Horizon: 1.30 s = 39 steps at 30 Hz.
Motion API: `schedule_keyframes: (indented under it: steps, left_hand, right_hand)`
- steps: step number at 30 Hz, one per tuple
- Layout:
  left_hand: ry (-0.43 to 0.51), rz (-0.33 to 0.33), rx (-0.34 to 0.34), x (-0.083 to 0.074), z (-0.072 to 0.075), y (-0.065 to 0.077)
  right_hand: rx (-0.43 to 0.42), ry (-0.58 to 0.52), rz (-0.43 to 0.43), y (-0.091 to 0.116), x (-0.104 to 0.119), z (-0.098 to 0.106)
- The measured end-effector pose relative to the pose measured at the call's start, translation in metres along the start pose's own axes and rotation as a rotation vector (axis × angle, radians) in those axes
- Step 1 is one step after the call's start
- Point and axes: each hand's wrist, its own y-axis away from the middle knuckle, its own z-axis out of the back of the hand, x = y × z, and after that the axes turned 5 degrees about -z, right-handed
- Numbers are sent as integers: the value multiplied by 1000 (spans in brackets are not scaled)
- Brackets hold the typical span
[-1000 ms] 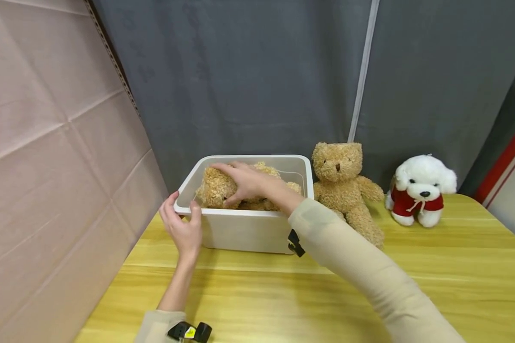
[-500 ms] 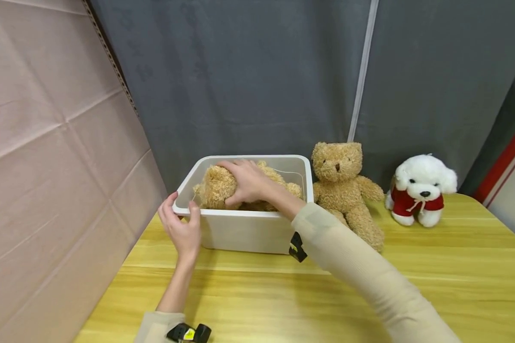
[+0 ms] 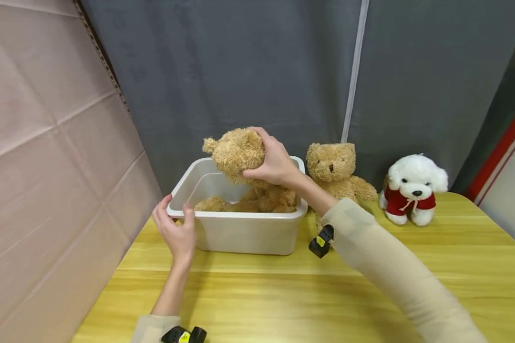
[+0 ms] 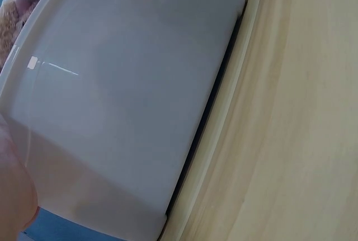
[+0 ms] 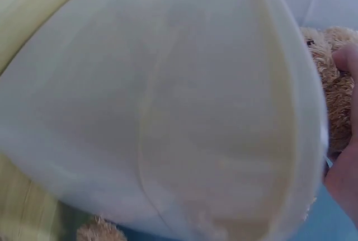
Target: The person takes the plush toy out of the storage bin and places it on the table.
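Note:
In the head view my right hand grips a curly light-brown teddy bear behind its head. The head is above the rim of a white plastic bin, tilted to the left. More brown plush shows lower inside the bin; whether it all belongs to this bear I cannot tell. My left hand holds the bin's front left corner, thumb over the rim. The left wrist view shows the bin's smooth wall close up. In the right wrist view the bear's fur appears at the right edge under my fingers.
A second light-brown teddy bear sits right of the bin, partly behind my right forearm. Further right stands a white plush dog in a red top. Behind the wooden table hangs a grey curtain; a pinkish cloth wall borders the left.
My right hand has lifted the teddy bear's head from inside the bin to above its rim, moving up and slightly right. The left hand stays on the bin's corner.

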Motion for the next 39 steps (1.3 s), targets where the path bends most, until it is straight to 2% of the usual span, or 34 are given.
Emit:
schedule_keyframes:
  steps: [6, 15, 22, 30, 34, 39]
  left_hand:
    - [-5, 0, 6, 1, 3, -1]
    - [3, -9, -4, 2, 2, -2]
    - [9, 13, 4, 4, -1, -3]
    - [15, 18, 9, 7, -3, -2]
    - [16, 17, 5, 9, -2, -4]
    - [5, 24, -9, 10, -2, -6]
  right_hand:
    - [-119, -153, -24, 3, 1, 26]
    - [-304, -232, -8, 5, 10, 68]
    - [-415, -363, 55, 6, 18, 100]
    - [-532, -635, 143, 15, 39, 136]
    - [-584, -667, 164, 19, 37, 152]
    - [-601, -681, 210, 27, 30, 168]
